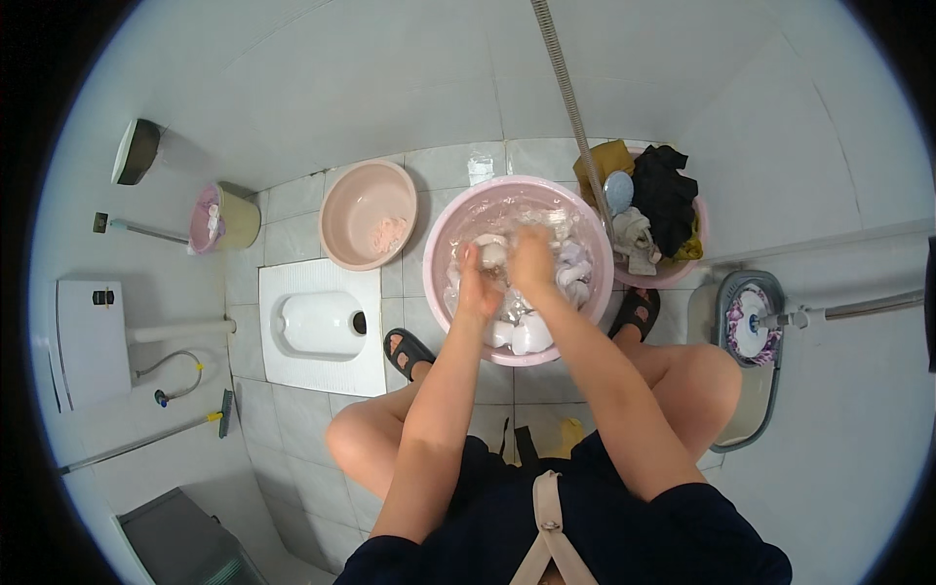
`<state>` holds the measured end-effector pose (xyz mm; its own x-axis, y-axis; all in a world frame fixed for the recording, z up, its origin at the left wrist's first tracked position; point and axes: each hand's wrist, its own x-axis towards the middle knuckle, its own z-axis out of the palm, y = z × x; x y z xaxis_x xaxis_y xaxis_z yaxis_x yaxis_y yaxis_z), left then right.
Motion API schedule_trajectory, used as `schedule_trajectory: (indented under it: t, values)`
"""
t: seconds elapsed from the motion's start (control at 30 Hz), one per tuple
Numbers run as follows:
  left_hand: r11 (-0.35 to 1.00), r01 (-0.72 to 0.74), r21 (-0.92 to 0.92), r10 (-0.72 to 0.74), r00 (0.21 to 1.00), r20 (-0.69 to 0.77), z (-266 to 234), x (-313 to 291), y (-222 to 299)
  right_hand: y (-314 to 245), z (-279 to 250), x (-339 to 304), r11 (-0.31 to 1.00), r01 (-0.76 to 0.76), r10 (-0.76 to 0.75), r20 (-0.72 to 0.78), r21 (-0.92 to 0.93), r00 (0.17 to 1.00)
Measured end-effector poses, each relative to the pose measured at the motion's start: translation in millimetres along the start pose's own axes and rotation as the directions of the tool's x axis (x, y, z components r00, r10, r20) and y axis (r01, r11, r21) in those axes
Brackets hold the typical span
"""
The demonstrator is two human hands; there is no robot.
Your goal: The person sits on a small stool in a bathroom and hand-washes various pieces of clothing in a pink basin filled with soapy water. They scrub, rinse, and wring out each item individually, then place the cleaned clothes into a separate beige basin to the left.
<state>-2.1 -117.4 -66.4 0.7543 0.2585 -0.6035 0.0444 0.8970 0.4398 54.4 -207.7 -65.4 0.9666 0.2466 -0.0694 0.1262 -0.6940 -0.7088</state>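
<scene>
A large pink basin [438, 310] full of water stands on the floor between my feet, with several pieces of wet white cloth [531, 333] in it. My left hand [476, 285] is over the left part of the basin, its fingers curled against a bunched white cloth [492, 253]. Close beside it, on the right, my right hand [531, 261] is smeared by motion, so its fingers do not show clearly. Splashing water surrounds both hands. Pale lilac cloth [573, 263] lies along the basin's right side.
A smaller pink basin [343, 219] with a pale pink cloth stands at the left, behind a squat toilet [322, 370]. Another basin [698, 249] at right holds dark and mustard clothes [666, 200]. A shower hose [565, 88] hangs behind. A mop bucket [773, 390] stands far right.
</scene>
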Motion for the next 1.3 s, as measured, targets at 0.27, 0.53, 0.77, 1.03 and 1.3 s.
schedule_trajectory:
  t: [0.27,0.53,0.77,1.03,1.3]
  values:
    - [0.946,0.244,-0.215,-0.03,0.723,0.69,-43,5,6,-94,-42,-98,0.917,0.344,-0.369,0.103,0.2,0.924]
    - [0.991,0.125,-0.043,-0.115,0.976,0.186,-6,-14,6,-51,-20,-1,0.983,0.182,-0.182,-0.082,-0.004,0.98]
    - [0.934,-0.053,0.353,0.067,0.997,-0.027,-31,-12,25,24,-26,23,0.988,0.025,-0.034,-0.059,-0.153,0.998]
    - [0.339,-0.204,0.918,0.421,0.906,0.046,-33,1,19,20,-28,16,0.968,0.191,-0.125,0.351,-0.161,0.928]
    - [0.175,-0.533,0.828,0.401,0.807,0.434,50,-66,47,-58,-83,1,0.828,0.484,-0.549,0.238,0.283,0.801]
